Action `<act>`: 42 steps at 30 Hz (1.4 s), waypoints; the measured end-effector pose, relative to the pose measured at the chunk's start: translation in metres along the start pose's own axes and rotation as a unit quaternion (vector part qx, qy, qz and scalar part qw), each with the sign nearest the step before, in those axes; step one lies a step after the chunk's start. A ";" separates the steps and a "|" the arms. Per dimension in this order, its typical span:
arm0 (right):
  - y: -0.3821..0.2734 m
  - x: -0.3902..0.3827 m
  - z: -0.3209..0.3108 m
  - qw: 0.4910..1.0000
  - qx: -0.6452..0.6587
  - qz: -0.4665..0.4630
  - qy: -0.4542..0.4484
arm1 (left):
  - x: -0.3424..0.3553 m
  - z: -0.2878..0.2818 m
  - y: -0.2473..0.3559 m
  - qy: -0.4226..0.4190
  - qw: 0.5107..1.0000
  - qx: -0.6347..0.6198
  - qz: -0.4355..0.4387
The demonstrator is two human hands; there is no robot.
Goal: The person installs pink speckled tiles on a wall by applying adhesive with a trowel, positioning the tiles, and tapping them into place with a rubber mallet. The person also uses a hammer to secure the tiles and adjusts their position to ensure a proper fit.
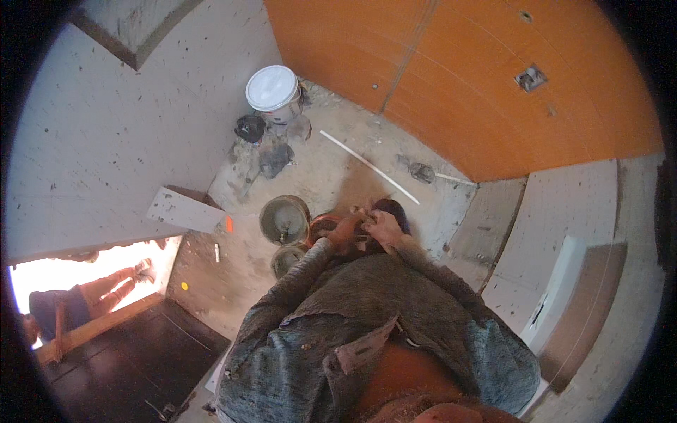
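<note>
My left hand [345, 234] and my right hand [383, 230] meet in front of my body, with fingers bent and pressed together. Whatever is between the fingertips is too small to make out. A dark rounded shape [392, 211] shows just beyond my right hand, partly covered. To the left of my hands stands a round bucket [264, 224] with greyish contents and a small object inside. A second, smaller bucket [277, 265] sits nearer to me, partly hidden by my left sleeve.
A white-lidded bucket [273, 88] stands at the far wall, beside a black bag [249, 128]. A white strip [369, 167] lies across the floor ahead. At left, a pale board [185, 209] leans near the doorway, where a person [77, 307] is outside. An orange wall [479, 77] rises at right.
</note>
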State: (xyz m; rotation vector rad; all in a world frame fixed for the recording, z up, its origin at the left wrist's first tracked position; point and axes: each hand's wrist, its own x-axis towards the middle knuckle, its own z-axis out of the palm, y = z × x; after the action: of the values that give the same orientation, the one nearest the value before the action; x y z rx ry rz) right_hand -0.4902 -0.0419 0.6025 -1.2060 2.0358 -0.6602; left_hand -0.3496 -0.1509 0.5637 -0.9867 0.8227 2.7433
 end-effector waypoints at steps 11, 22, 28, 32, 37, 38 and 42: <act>-0.003 0.210 -0.075 0.958 -0.033 -0.053 -0.280 | 0.139 -0.029 0.078 0.150 0.883 -0.421 0.143; 0.199 0.484 -0.082 0.942 0.035 0.134 -0.305 | 0.252 -0.133 0.135 0.311 0.845 -0.398 0.176; 0.352 0.686 0.001 0.984 -0.032 0.108 -0.138 | 0.393 -0.261 0.128 0.489 0.808 -0.326 0.035; 0.422 0.804 0.071 0.994 -0.047 0.063 -0.081 | 0.501 -0.382 0.125 0.605 0.785 0.075 0.109; 0.478 0.911 0.166 0.997 -0.068 0.021 -0.023 | 0.565 -0.512 0.174 0.601 0.763 0.229 0.071; 0.487 0.925 0.181 0.997 -0.076 0.021 -0.015 | 0.576 -0.543 0.173 0.592 0.765 0.244 0.065; 0.512 0.967 0.218 0.994 -0.108 0.029 0.016 | 0.624 -0.591 0.186 0.632 0.668 0.186 0.346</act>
State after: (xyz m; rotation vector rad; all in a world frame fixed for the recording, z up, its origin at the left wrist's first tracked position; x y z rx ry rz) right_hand -0.9426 -0.6958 -0.1806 -1.2583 2.2052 -0.4409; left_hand -0.5598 -0.6662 -0.1168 -2.9199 2.1240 1.5655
